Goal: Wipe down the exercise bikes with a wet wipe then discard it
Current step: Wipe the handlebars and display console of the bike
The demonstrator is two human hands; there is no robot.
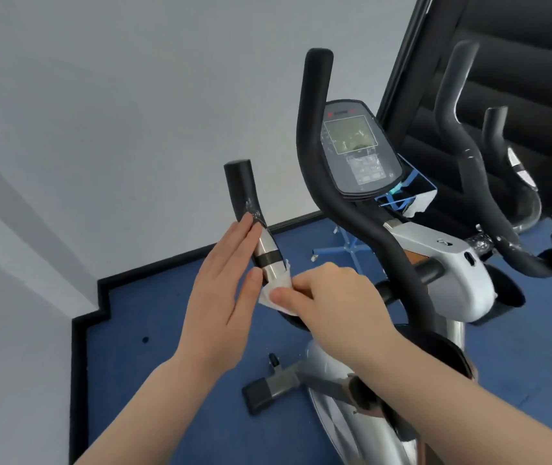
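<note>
handlebar grip: axis tilted up-left, between hands | left hand: flat against it | right hand: wet wipe pinched at its lower end

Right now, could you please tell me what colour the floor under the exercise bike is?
The floor is blue, with a black border along the wall; head view.

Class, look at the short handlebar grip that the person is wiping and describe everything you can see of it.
The short handlebar grip is a tilted tube leaning up and left. Its upper part is matt black, foam-like, scuffed near the lower edge; below come shiny metal sections split by a black band. The left hand lies flat against its left side with straight fingers. The right hand pinches a white wet wipe around its lower metal end.
</note>
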